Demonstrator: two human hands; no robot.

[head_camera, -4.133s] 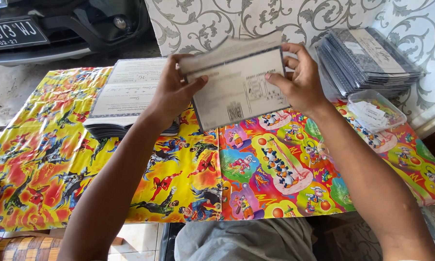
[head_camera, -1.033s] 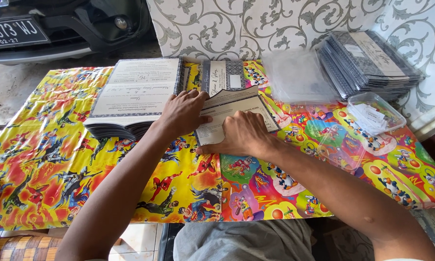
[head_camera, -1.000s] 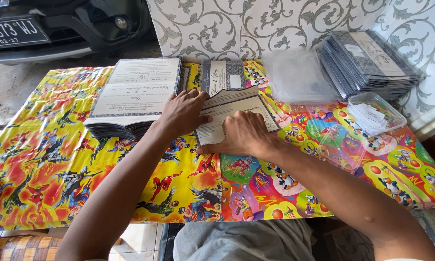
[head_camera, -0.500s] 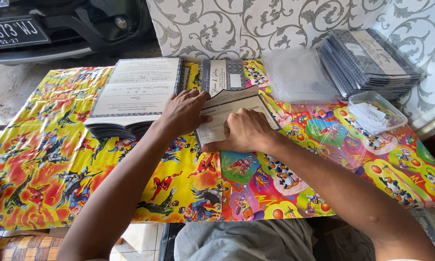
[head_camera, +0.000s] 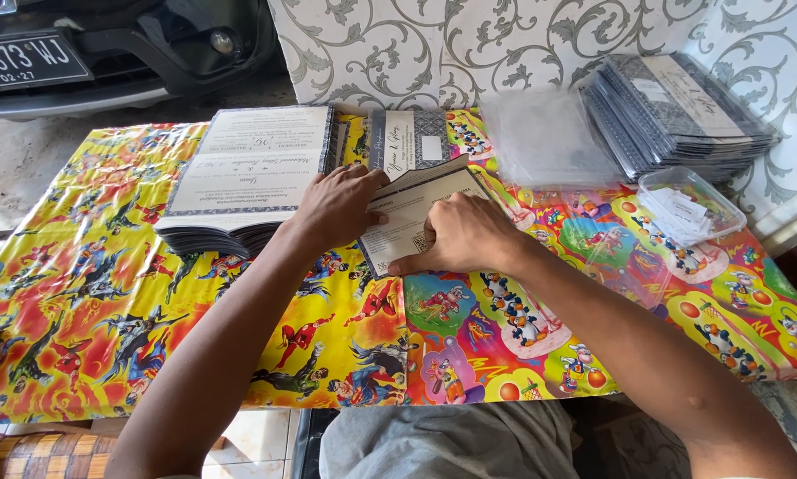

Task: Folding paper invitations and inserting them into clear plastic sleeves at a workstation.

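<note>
we pin the folded card (head_camera: 414, 213) flat on the cartoon-print table cover (head_camera: 106, 293): our left hand (head_camera: 336, 206) spreads open on its left edge, our right hand (head_camera: 459, 235) presses fingers down along the fold; better to keep pressure even.

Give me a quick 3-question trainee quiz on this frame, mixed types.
1. True or false: both hands press on the folded card.
2. Which lies nearest the left hand? A) clear plastic tub B) stack of open printed cards C) pile of clear sleeves
3. Fill in: the table is covered with a bright ____-print cloth.

Key: 1 true; 2 B; 3 cartoon. The right hand rests on the card's lower part.
</note>
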